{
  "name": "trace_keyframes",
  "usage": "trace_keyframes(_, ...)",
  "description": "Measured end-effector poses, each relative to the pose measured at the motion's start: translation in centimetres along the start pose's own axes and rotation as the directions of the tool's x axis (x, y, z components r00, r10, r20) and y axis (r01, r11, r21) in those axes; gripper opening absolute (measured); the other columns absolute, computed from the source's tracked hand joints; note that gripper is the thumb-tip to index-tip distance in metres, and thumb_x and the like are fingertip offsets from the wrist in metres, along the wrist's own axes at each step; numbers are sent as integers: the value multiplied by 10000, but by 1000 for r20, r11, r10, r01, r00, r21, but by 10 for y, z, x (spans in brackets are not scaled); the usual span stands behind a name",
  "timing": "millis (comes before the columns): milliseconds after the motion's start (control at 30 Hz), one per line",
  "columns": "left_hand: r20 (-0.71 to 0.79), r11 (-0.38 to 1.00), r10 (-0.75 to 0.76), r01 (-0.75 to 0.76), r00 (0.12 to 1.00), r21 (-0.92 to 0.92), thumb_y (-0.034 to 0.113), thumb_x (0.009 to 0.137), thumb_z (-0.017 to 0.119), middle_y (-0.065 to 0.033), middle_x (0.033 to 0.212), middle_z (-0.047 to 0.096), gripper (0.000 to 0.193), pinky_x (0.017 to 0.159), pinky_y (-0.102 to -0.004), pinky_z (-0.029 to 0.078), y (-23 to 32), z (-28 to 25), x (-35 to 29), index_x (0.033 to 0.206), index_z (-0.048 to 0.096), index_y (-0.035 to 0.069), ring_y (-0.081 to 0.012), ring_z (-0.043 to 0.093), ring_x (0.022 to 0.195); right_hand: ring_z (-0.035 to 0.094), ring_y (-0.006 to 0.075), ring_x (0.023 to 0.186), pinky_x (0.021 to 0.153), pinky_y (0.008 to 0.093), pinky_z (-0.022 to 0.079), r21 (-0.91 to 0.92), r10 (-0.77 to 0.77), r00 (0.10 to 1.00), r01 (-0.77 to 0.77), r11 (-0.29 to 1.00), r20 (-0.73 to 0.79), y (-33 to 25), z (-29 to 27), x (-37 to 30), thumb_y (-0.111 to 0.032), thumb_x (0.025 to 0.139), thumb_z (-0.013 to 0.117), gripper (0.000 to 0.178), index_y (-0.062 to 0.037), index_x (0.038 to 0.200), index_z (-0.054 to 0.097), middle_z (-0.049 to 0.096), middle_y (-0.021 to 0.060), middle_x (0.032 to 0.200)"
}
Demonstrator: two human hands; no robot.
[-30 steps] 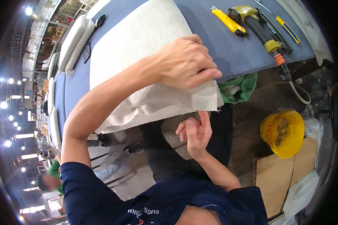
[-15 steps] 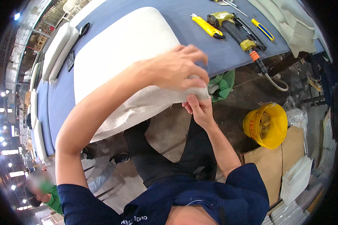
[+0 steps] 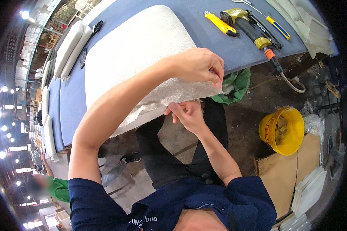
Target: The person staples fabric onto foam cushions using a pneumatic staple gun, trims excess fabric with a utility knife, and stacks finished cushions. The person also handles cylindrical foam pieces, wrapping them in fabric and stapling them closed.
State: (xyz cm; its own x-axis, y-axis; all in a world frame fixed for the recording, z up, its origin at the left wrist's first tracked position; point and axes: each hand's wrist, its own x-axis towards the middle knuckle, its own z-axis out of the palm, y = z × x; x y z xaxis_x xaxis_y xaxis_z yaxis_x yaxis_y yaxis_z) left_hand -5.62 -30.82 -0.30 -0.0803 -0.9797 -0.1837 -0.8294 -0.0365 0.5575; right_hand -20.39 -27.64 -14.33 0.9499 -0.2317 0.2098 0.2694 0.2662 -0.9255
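An off-white woven fabric (image 3: pixel 142 54) covers a cushion on the blue table (image 3: pixel 71 104) and hangs over the near edge. My left hand (image 3: pixel 198 65) reaches across it and pinches the fabric's right corner at the table edge. Just below, my right hand (image 3: pixel 185 113) has its fingers closed on the hanging hem from underneath. The two hands are a short way apart along the same edge.
A yellow utility knife (image 3: pixel 219 24), an air stapler (image 3: pixel 245 24) with its hose and a blue-and-yellow screwdriver (image 3: pixel 277 27) lie on the table's right. A green cloth (image 3: pixel 237 82) hangs below the edge. A yellow bucket (image 3: pixel 283 131) and cardboard (image 3: pixel 293 169) are on the floor. White cushions (image 3: pixel 67 48) lie far left.
My right hand rose from below the table to the fabric's hem. My left hand went from lying flat on the fabric to pinching its corner.
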Motion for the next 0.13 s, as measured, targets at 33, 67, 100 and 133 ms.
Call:
trace_keyframes(33, -13, 1000, -20, 20, 1000, 3, 324, 840, 770, -32, 1013, 772, 231, 820, -398, 555, -1, 1, 0, 956, 841, 137, -272, 729, 951, 589, 78, 526, 476, 242, 461, 17, 35, 999, -34, 999, -36, -2, 0, 1, -245, 1087, 616, 315, -2, 921, 729, 727, 69, 744)
trace_keyframes(67, -24, 1000, 2, -2, 1000, 9, 335, 838, 770, -32, 1009, 774, 239, 822, -397, 555, -1, 3, -1, 955, 843, 139, -267, 732, 944, 586, 76, 522, 478, 243, 464, 35, 70, 995, -68, 997, -73, -5, 1, 3, -245, 1084, 622, 309, 2, 938, 736, 725, 67, 732)
trace_keyframes(100, -50, 999, 21, -19, 999, 28, 346, 837, 769, -32, 1006, 775, 247, 824, -396, 555, -2, 3, -2, 953, 844, 141, -261, 734, 938, 584, 75, 519, 479, 243, 468, 47, 94, 991, -90, 995, -94, -10, 2, 11, -246, 1081, 627, 305, 6, 955, 744, 723, 66, 719)
trace_keyframes(133, -75, 998, 40, -37, 996, 47, 357, 835, 769, -31, 1003, 776, 255, 826, -395, 555, -2, 3, -3, 952, 846, 143, -255, 737, 931, 584, 75, 519, 479, 243, 468, 34, 80, 994, -77, 996, -76, -13, 2, 18, -246, 1081, 627, 305, 6, 955, 744, 723, 66, 719)
